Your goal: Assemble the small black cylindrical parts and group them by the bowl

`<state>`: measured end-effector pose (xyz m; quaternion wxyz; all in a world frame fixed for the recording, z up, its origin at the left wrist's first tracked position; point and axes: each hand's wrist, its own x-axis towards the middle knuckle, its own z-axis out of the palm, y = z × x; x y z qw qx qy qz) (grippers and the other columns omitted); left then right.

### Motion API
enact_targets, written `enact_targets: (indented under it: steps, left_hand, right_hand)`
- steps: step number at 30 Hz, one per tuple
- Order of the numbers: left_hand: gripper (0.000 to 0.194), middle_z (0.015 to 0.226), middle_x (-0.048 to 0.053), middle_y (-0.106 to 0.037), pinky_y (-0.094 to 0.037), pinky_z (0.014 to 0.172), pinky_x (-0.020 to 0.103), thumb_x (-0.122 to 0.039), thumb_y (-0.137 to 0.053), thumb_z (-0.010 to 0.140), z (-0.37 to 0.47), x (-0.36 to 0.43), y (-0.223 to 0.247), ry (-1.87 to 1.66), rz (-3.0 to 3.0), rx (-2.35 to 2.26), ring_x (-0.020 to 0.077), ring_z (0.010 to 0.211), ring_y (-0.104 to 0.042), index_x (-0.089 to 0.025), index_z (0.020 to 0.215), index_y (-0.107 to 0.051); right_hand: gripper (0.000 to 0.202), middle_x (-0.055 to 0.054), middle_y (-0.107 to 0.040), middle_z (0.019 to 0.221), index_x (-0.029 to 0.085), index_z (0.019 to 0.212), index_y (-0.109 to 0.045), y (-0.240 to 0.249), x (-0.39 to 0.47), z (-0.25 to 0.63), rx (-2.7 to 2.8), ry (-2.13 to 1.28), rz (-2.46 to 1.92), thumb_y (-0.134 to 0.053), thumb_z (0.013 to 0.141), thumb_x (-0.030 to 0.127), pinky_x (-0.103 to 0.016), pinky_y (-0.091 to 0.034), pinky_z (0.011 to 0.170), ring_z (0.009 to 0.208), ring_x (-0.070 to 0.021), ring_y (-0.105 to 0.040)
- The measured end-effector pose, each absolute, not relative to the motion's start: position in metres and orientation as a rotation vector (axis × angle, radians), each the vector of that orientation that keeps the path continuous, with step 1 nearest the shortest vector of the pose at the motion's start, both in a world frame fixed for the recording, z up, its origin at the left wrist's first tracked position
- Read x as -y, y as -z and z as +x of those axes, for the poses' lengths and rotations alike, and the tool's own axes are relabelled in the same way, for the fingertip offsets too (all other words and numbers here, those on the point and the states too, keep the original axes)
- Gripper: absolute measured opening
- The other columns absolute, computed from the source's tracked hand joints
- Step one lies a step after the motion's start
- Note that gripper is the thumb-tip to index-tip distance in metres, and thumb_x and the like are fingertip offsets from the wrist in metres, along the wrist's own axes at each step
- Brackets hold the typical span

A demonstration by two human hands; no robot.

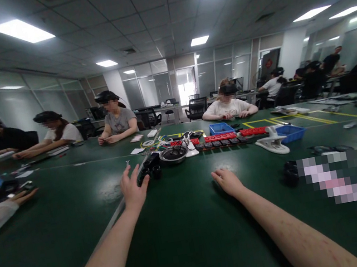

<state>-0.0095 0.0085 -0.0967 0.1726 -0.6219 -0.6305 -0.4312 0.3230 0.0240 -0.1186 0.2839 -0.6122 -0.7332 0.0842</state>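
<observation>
My left hand [134, 191] is held over the green table [182, 234] with its fingers spread. It holds nothing that I can see. Right beside its fingertips are black round parts [156, 171] and a black box-like device [151, 159]. A small silver tip [127, 162] shows just beyond the fingers; its kind is unclear. A pale strip [113, 221] runs along the table by my left forearm. My right hand [229, 182] rests on the table, its fingers together and curled, with nothing visible in them. The palm side is hidden.
Ahead lie a round metal pan-like part [173, 154] with cables, red strips [219, 137], blue bins [221, 128], [291, 133] and a white clamp-like stand [272, 142]. A black cylinder [291, 173] stands right. Co-workers sit around; one's hands [24, 196] hold a dark device at left.
</observation>
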Motion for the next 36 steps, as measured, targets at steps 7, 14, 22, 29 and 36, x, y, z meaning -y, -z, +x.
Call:
enact_targets:
  steps: [7,14,22,29,36]
  left_hand:
    - [0.062,0.138,0.008,-0.026,-0.005,0.105,0.039,-0.045,-0.035,0.084,0.103,0.003,0.094,0.490,-2.747,1.118,0.0213,0.127,-0.020,-0.018,0.136,-0.013]
    - [0.078,0.142,0.011,-0.008,-0.004,0.100,0.055,-0.070,-0.023,0.075,0.180,-0.036,0.111,0.346,-2.821,1.585,0.0321,0.129,0.003,-0.018,0.134,-0.023]
    - [0.086,0.140,0.013,-0.015,-0.008,0.098,0.057,-0.075,-0.021,0.070,0.176,-0.051,0.125,0.268,-2.936,1.600,0.0338,0.128,-0.009,-0.018,0.133,-0.024]
    - [0.088,0.140,0.013,-0.016,-0.006,0.099,0.057,-0.077,-0.024,0.067,0.176,-0.055,0.130,0.377,-2.977,1.616,0.0339,0.128,-0.008,-0.018,0.132,-0.027]
    - [0.071,0.137,0.011,-0.029,-0.013,0.101,0.051,-0.067,-0.021,0.078,0.173,-0.047,0.123,0.695,-2.893,1.710,0.0280,0.126,-0.023,-0.020,0.131,-0.029]
  right_hand:
    - [0.047,-0.003,-0.063,0.064,0.016,0.113,-0.049,0.093,-0.019,0.319,1.649,-0.241,-1.637,-0.011,0.090,0.033,-0.025,-0.042,0.065,0.067,-0.0159,-0.060]
    - [0.061,-0.017,-0.050,0.115,0.010,0.127,-0.032,0.034,-0.030,0.423,1.448,0.196,-1.781,-0.046,0.077,0.043,-0.033,-0.043,0.075,0.088,-0.0240,-0.056]
    - [0.032,-0.015,-0.064,0.073,0.016,0.066,-0.062,0.036,-0.018,0.556,1.536,-0.103,-2.492,-0.061,0.066,0.048,-0.040,-0.046,0.060,0.069,-0.0286,-0.060]
    - [0.036,-0.011,-0.061,0.057,0.018,0.045,-0.057,0.055,-0.033,0.545,1.645,-0.295,-2.543,-0.060,0.067,0.046,-0.037,-0.045,0.057,0.060,-0.0251,-0.060]
    - [0.028,-0.012,-0.064,0.087,0.015,0.086,-0.064,0.067,-0.075,0.434,1.951,-0.228,-2.163,-0.059,0.069,0.037,-0.036,-0.042,0.072,0.086,-0.0281,-0.058]
